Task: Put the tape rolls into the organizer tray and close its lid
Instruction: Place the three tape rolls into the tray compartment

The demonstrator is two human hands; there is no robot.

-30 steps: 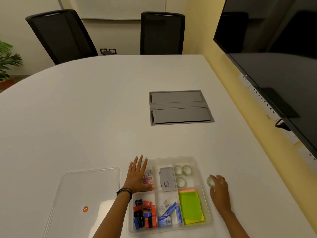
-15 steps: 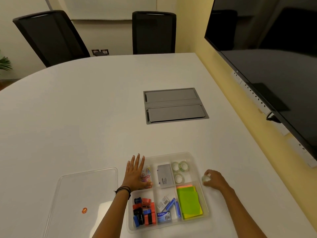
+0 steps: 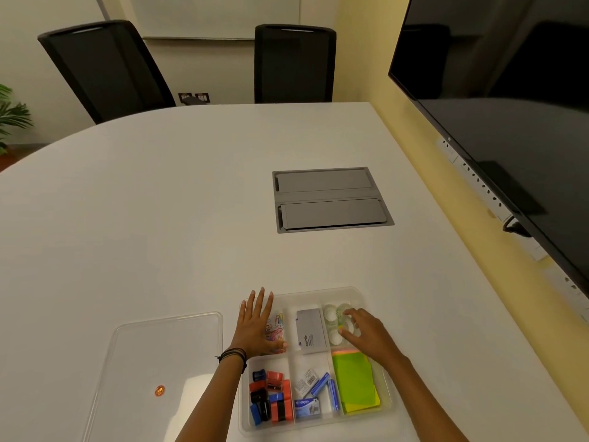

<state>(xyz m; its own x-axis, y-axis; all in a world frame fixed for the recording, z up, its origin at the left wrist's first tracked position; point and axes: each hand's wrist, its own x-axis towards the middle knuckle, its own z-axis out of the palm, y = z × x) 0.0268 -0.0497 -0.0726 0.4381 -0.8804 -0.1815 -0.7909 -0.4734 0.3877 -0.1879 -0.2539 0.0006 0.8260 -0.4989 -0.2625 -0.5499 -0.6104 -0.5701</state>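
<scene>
While the left hand [image 3: 256, 327] lies flat and open on the tray [image 3: 314, 293], the right hand [image 3: 366, 334] pinches a tape roll [image 3: 345, 322] over its far-right compartment.

grey box [image 3: 310, 330] | reads "camlin" | small blue box [image 3: 306, 405] | print too small to read

The clear plastic organizer tray [image 3: 376, 409] sits open at the near edge of the tabletop [image 3: 159, 218], split into compartments. Small clear tape rolls [image 3: 330, 313] lie in its far right compartment, one of them between the fingers of the right hand [image 3: 366, 338]. The transparent lid [image 3: 153, 362] lies flat on the tabletop just left of the tray.
</scene>
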